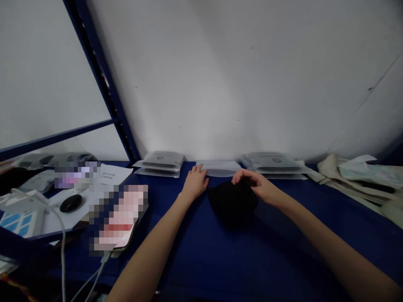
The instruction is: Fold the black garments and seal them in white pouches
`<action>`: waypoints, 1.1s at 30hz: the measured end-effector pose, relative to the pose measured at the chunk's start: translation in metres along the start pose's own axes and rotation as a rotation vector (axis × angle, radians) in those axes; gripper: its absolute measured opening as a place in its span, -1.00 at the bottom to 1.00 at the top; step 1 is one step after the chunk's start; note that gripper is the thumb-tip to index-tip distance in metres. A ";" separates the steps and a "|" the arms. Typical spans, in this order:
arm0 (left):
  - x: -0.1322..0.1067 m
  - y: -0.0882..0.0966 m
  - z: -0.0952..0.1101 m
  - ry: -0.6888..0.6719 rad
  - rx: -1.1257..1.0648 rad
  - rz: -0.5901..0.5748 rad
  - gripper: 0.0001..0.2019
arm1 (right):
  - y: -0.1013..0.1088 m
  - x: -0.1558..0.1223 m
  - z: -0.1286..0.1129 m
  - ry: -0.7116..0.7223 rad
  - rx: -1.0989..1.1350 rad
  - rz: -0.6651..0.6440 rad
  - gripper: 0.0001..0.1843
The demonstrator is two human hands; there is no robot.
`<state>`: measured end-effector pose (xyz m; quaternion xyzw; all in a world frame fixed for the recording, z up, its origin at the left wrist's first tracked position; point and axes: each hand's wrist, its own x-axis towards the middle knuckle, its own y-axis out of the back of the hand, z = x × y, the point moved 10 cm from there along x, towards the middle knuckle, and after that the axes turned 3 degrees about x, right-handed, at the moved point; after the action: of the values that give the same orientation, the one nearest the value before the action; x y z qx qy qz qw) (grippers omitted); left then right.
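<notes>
**A:** And we're live over the blue surface (292, 226), with a black cloth (232, 204) lying right between the two hands. How's that going to handle?

**B:** Light and soft, by the look of it. It slumps in a low mound with no stiff edge showing, so it should fold and bunch rather than hold a shape. Nothing fragile about it.

**A:** The right hand (258, 186) is on it!

**B:** Yes, up at the cloth's 1 o'clock, fingers (244, 176) pressed together and curled over the far edge. Pinching or only resting? I can't tell from here. That far edge looks like the best place to take hold.

**A:** And the left hand (195, 183)?

**B:** Flat on the surface at the cloth's 10 o'clock, its fingers slightly spread, apart from the cloth. Right beside them, at the cloth's 12 o'clock, lies a clear pouch (218, 167).

**A:** Which way's the cloth pointing?

**B:** Hard to call, it's such a rounded lump! If it has a long axis, I'd judge it runs roughly 12 to 6, with 12 toward the wall (220, 84). Stacks of pouches (159, 164) sit further out at 11 o'clock, with more pouches (273, 164) at 1.
</notes>
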<state>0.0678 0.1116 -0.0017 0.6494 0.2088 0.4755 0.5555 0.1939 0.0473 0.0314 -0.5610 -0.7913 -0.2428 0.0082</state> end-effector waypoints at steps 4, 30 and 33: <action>-0.004 0.039 0.026 -0.061 -0.183 0.139 -0.82 | 0.011 -0.005 0.001 0.008 -0.203 0.052 -0.85; -0.029 0.056 -0.022 0.317 -0.088 -0.425 -0.77 | 0.039 -0.032 0.056 -0.469 -0.695 -0.204 -0.80; -0.053 0.041 -0.041 0.445 -0.057 -0.709 -0.79 | 0.040 -0.044 0.071 -0.610 -0.699 -0.323 -0.75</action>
<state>-0.0020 0.0785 0.0127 0.4032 0.5212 0.3889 0.6438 0.2641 0.0458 -0.0287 -0.4460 -0.7056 -0.3165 -0.4506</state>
